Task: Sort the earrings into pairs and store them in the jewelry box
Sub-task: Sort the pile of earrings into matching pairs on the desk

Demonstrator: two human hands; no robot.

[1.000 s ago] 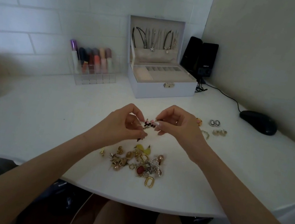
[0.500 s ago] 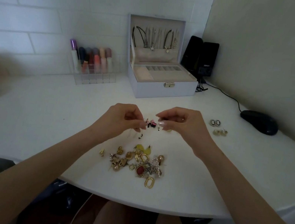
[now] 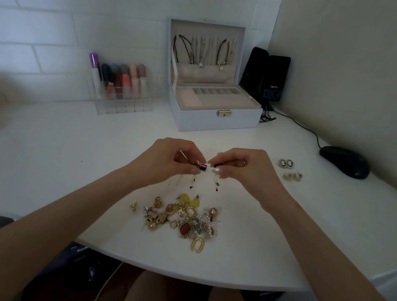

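My left hand pinches a dangling earring with a pink-and-black top and thin beaded strands hanging down. My right hand pinches a matching dangling earring close beside it; the two tops almost touch above the desk. Below my hands lies a heap of mixed earrings, gold, pearl, yellow and one red stone. The grey jewelry box stands open at the back, necklaces hanging in its lid. Two sorted pairs, one oval dark-centred pair and one pale pair, lie to the right.
A clear organiser of lipsticks stands left of the box. Black speakers sit behind the box at right, and a black mouse with its cable rests near the right wall. The desk's curved front edge runs just below the heap.
My hands have drawn slightly apart and the two dangling earrings now hang separately, one from each hand. The heap and the sorted pairs have not moved.
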